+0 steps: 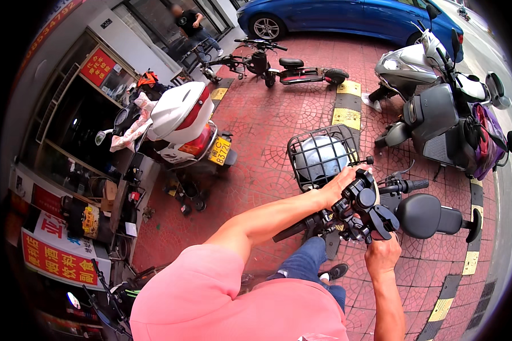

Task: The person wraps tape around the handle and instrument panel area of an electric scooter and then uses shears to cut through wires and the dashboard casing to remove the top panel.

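Note:
A small black electric scooter stands in front of me, with a wire basket (322, 156) at its front and a black saddle (420, 216). A pale rounded object (318, 154), perhaps a helmet, sits in the basket. My left hand (345, 184) reaches across and closes around the far side of the black handlebar fittings (365, 199); its fingertips are partly hidden. On the near side, my right hand (383, 254) is a closed fist against the fittings' underside, and what lies inside it is hidden. The black rubber grips (293, 228) are outside both hands.
A white scooter with a top box (179, 111) stands left, and a kick scooter with a seat (307, 74) farther off. Grey scooters (432, 113) are parked right. A blue car (341, 17) and a person (189, 25) are behind. Striped ramps (347, 108) lie on the red paving.

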Demonstrator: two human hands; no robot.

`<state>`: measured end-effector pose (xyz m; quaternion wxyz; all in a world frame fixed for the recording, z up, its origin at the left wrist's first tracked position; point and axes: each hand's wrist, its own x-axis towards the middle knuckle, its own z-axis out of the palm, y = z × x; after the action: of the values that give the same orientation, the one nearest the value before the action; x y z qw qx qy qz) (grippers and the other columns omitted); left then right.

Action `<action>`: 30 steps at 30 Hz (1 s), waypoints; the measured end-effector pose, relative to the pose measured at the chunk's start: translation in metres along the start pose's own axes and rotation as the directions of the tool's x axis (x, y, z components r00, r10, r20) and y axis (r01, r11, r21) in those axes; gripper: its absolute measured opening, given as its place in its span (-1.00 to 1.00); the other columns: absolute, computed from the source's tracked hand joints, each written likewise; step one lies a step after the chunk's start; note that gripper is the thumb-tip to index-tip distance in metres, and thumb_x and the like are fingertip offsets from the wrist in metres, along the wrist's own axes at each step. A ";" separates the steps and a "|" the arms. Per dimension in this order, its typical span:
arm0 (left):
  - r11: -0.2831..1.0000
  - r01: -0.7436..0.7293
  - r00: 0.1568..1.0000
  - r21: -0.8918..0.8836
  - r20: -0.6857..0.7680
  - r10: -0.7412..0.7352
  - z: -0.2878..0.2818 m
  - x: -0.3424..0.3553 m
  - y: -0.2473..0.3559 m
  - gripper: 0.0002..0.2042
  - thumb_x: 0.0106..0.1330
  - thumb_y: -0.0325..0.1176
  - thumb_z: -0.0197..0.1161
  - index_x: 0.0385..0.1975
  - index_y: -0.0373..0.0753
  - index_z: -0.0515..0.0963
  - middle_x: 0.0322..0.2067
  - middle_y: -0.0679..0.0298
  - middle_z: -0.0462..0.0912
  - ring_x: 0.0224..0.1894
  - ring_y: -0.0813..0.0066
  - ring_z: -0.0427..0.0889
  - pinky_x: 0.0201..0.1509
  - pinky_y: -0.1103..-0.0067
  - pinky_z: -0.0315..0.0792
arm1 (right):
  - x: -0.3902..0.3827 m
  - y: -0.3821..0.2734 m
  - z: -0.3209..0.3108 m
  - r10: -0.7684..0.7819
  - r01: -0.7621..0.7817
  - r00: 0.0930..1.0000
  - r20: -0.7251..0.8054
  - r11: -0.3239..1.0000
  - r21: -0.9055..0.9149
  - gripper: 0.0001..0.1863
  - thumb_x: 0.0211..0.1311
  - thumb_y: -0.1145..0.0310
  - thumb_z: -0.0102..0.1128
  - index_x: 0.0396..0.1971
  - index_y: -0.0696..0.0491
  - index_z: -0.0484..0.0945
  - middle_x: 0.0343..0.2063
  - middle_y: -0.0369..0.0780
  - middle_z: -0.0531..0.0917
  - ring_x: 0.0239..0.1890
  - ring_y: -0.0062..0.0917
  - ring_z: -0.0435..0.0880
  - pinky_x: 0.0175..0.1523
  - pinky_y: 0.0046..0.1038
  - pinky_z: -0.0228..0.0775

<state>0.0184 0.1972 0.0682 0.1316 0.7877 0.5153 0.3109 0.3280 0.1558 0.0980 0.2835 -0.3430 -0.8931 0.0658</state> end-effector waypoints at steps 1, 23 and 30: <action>0.998 -0.035 0.999 0.046 -0.030 0.037 0.000 0.000 0.000 0.41 -0.28 0.21 0.86 0.67 -0.20 0.21 0.64 -0.01 0.17 0.44 -0.22 0.33 0.61 0.01 0.29 | -0.002 -0.001 0.001 0.005 -0.004 1.000 -0.016 1.000 0.022 -0.50 0.20 0.51 0.42 0.20 0.07 0.79 -0.29 -0.17 0.64 -0.25 -0.21 0.70 -0.22 -0.19 0.57; 0.978 0.140 0.986 0.155 0.073 -0.153 -0.019 0.003 0.042 0.40 -0.23 0.21 0.86 0.66 -0.34 0.24 0.61 -0.17 0.27 0.65 -0.24 0.25 0.72 0.10 0.22 | -0.021 0.005 0.033 0.124 -0.093 0.969 -0.212 0.984 0.149 -0.43 0.19 0.55 0.47 0.24 -0.10 0.79 -0.30 -0.22 0.66 -0.28 -0.28 0.73 -0.21 -0.27 0.59; 0.976 0.136 0.988 0.169 0.051 -0.146 -0.017 0.001 0.041 0.38 -0.24 0.19 0.87 0.64 -0.32 0.28 0.61 -0.15 0.27 0.61 -0.24 0.31 0.69 0.10 0.27 | -0.022 0.009 0.038 0.099 -0.063 0.968 -0.228 0.985 0.163 -0.53 0.24 0.47 0.47 0.19 -0.09 0.81 -0.28 -0.23 0.68 -0.32 -0.30 0.73 -0.28 -0.28 0.59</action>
<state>0.0384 0.1784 0.1033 0.1038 0.7669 0.5894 0.2317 0.3258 0.1510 0.0535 0.4103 -0.3618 -0.8305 0.1050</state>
